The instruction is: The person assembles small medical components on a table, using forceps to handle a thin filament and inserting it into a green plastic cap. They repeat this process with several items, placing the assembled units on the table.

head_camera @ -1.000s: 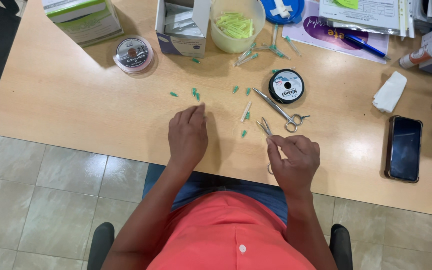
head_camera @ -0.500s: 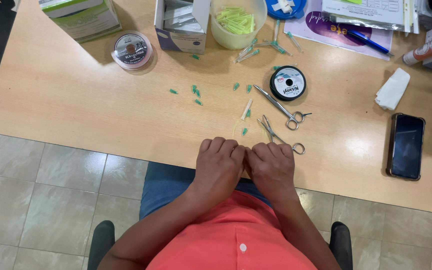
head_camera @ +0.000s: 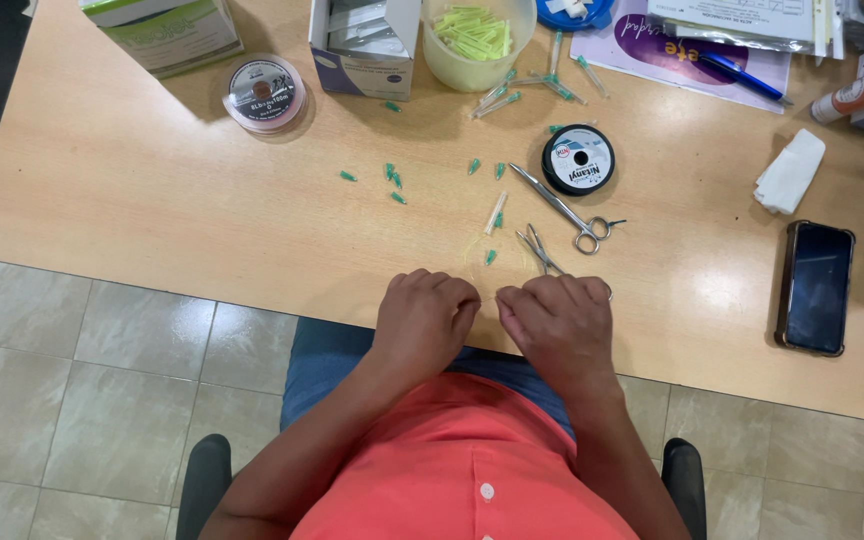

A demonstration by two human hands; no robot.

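Thread (head_camera: 488,292), thin and barely visible, runs between our left hand (head_camera: 424,318) and right hand (head_camera: 562,322) at the table (head_camera: 152,220) edge, fingers of both curled together, seemingly pinched on it. We judge it best kept taut, clear of the forceps (head_camera: 537,250).

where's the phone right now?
Head view: the black phone lies flat near the table's right end, well right of the right hand, just below the folded white cloth.
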